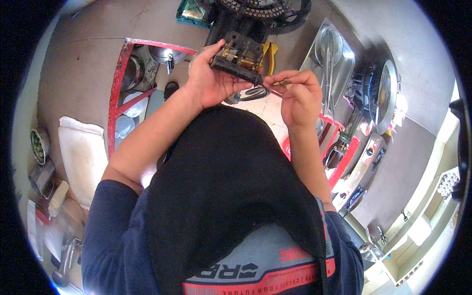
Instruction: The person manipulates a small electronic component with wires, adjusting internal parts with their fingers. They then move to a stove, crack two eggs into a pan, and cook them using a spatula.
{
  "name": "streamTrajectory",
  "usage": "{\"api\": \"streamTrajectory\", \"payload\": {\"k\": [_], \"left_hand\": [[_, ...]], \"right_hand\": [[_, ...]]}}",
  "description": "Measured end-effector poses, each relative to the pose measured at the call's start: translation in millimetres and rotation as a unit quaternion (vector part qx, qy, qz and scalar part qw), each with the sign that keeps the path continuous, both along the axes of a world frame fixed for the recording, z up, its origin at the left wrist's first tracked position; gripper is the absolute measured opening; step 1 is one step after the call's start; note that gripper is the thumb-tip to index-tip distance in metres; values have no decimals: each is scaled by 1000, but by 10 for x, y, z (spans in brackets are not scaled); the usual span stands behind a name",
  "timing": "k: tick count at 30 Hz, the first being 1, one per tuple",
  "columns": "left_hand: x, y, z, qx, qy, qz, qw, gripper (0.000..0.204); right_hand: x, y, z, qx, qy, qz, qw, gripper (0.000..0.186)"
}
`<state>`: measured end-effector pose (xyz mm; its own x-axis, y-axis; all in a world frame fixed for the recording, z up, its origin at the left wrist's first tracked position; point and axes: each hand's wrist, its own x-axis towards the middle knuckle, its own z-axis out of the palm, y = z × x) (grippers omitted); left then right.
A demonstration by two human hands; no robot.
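Note:
A black metal valve assembly [236, 69] with brass fittings is gripped by my left hand [209, 76], whose fingers curl round its bar and plate. At the right end of the bar, my right hand [297, 96] pinches a small brass-coloured piece [280, 82]; whether it touches the bar I cannot tell. Yellow-handled pliers [270, 53] lie just behind the assembly. A black cast burner body [248, 14] with a ring of holes sits at the top, beyond my hands.
A steel tray [350, 56] with long tongs [329, 73] is at right, beside a round pan [386, 93] and a gas stove [366, 160]. A red frame [119, 88] holds pots at left, near a white board [81, 157]. A green container [189, 12] sits at top.

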<state>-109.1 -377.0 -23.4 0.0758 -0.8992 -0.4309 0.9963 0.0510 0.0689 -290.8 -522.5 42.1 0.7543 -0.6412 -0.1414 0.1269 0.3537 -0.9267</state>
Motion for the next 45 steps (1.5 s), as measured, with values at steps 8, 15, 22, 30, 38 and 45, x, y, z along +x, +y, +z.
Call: {"api": "streamTrajectory", "payload": {"k": [8, 15, 22, 30, 38, 45], "left_hand": [[-2, 37, -17, -45, 14, -18, 999, 75], [-1, 63, -128, -67, 46, -8, 997, 72], [6, 73, -112, -95, 48, -21, 994, 68], [-26, 50, -68, -55, 15, -26, 998, 65], [14, 51, -147, -59, 19, -35, 997, 73], [21, 45, -138, -66, 26, -41, 997, 73]], "right_hand": [[-9, -101, -231, -86, 202, -6, 975, 14], [144, -150, -356, -260, 286, 15, 922, 28], [212, -79, -285, -361, 265, 28, 894, 28], [235, -58, -290, -369, 278, 21, 887, 23], [220, -79, -316, -350, 278, 10, 894, 19], [159, -125, -306, -308, 287, 31, 907, 16]]}}
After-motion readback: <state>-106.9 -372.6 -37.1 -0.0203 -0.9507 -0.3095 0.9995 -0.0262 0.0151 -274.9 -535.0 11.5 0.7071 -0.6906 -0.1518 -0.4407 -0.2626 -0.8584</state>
